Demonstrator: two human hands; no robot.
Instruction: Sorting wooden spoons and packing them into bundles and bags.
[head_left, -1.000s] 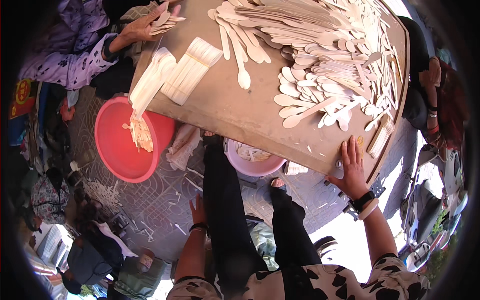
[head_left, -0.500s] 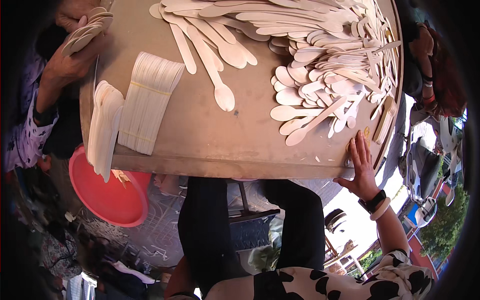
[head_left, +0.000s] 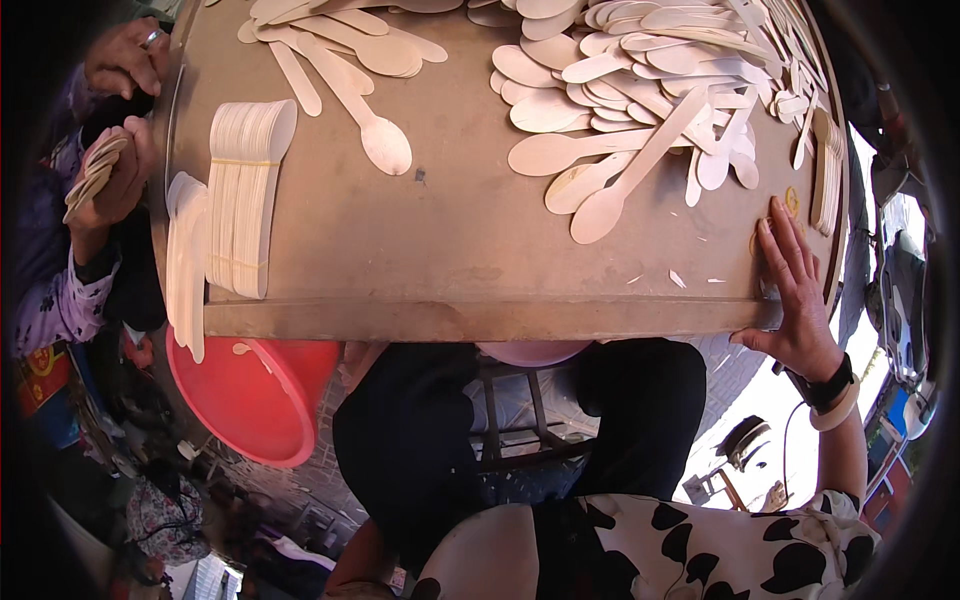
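Note:
My right hand [head_left: 800,305] lies on the near right corner of the brown table [head_left: 450,250], fingers stretched out on the top and thumb along the edge. It holds nothing. A dark watch and a pale bangle are on that wrist. Beside its fingers stands a small stack of wooden sticks [head_left: 826,175] at the right edge. Loose wooden spoons [head_left: 600,215] lie in a heap beyond it. Part of my left arm [head_left: 360,555] shows low down by my leg; its hand is hidden.
Two banded bundles of wooden spoons, one upright-looking bundle [head_left: 245,200] and one overhanging bundle [head_left: 187,265], are at the table's left. Below is a red basin [head_left: 250,410]. At far left a co-worker's hand [head_left: 120,175] grips several spoons. Small splinters [head_left: 677,279] lie near the front edge.
The view has shifted, so the table and spoons sit differently in the picture. The co-worker's hands have drawn apart, one keeping the spoons. My right hand stays on the table corner.

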